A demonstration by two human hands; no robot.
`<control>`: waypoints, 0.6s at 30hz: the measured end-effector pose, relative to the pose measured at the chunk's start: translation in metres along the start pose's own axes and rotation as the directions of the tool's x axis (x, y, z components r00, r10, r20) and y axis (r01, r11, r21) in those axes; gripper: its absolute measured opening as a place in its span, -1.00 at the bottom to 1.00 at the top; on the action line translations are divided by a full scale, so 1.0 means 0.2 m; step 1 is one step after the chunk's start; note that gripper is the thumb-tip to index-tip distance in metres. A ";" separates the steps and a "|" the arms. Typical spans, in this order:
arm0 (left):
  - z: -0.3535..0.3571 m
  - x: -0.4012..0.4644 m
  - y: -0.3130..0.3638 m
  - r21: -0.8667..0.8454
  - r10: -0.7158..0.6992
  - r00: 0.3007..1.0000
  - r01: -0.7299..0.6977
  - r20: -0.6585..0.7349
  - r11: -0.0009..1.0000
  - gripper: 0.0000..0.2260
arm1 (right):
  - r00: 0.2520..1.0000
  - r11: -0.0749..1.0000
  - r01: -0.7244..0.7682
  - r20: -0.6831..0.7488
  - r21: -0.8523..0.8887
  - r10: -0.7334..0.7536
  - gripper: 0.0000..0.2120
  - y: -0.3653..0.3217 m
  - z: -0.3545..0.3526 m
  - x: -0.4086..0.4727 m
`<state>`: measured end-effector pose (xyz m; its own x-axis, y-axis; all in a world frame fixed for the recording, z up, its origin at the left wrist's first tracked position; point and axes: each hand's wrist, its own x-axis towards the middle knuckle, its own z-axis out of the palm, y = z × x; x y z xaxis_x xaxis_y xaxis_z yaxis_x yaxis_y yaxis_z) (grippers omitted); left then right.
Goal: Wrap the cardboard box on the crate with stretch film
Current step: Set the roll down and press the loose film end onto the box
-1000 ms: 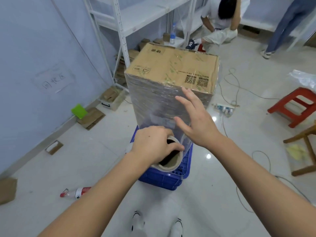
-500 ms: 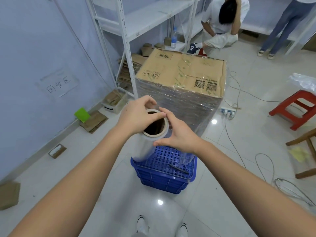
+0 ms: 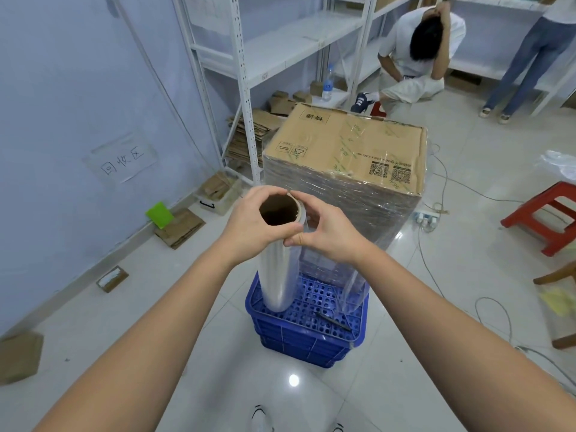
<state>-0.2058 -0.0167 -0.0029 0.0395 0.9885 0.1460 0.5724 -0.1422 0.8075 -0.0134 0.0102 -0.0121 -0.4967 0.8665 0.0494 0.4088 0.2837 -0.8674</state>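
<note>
A tall cardboard box (image 3: 346,148) stands on a blue perforated crate (image 3: 307,325); its sides are covered in clear stretch film while the top is bare. I hold the stretch film roll (image 3: 279,275) upright in front of the box, its brown core opening facing me. My left hand (image 3: 249,226) grips the roll's top from the left. My right hand (image 3: 330,232) pinches the top rim from the right. A sheet of film runs from the roll toward the box's lower front. A dark pen-like object (image 3: 333,321) lies on the crate.
White metal shelving (image 3: 246,88) with flattened cardboard stands behind the box on the left. A person crouches at the back (image 3: 414,57), another stands far right (image 3: 530,57). A red stool (image 3: 548,213), a power strip (image 3: 428,218) and cables lie on the right floor.
My left hand lifted the roll from low beside the crate to chest height. My right hand left the box's wrapped side and came onto the roll's rim. I stepped back from the box.
</note>
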 end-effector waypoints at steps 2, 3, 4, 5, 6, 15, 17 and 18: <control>0.00 0.01 0.01 0.025 -0.011 0.998 0.010 0.057 1.000 -0.42 | 1.000 0.998 -0.008 0.027 -0.066 0.010 -0.09 -0.01 -0.01 0.00; -0.01 0.02 0.02 0.064 -0.011 0.995 0.005 0.095 0.998 -0.42 | 0.999 0.994 -0.003 0.044 -0.112 0.008 -0.09 -0.01 -0.02 -0.01; -0.02 0.03 0.02 0.114 -0.009 0.992 -0.006 0.127 0.993 -0.42 | 0.998 0.987 0.009 0.056 -0.159 0.000 -0.08 0.00 -0.04 -0.01; -0.02 0.04 0.04 0.174 -0.002 0.989 -0.024 0.147 0.985 -0.43 | 0.998 0.980 0.021 0.063 -0.200 -0.009 -0.07 0.00 -0.05 -0.01; -0.03 0.04 0.05 0.238 0.011 0.988 -0.048 0.154 0.970 -0.44 | 0.998 0.973 0.028 0.063 -0.231 -0.013 -0.07 0.01 -0.05 -0.02; -0.04 0.10 0.10 0.453 -0.055 0.993 -0.001 0.109 0.892 -0.42 | 0.999 0.947 0.043 0.034 -0.318 -0.034 -0.31 0.06 -0.16 -0.09; -0.04 0.10 0.12 0.478 -0.057 0.991 -0.008 0.121 0.878 -0.42 | 0.998 0.939 0.061 0.043 -0.339 -0.049 -0.37 0.07 -0.19 -0.11; -0.03 0.10 0.13 0.498 -0.057 0.990 -0.014 0.126 0.867 -0.42 | 0.997 0.929 0.073 0.044 -0.362 -0.061 -0.40 0.07 -0.22 -0.12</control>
<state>-0.1951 -0.0015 0.0240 0.1099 0.9936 0.0267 0.9037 -0.1111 0.4135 0.0367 0.0114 -0.0036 -0.5540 0.8287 0.0802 0.6206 0.4753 -0.6237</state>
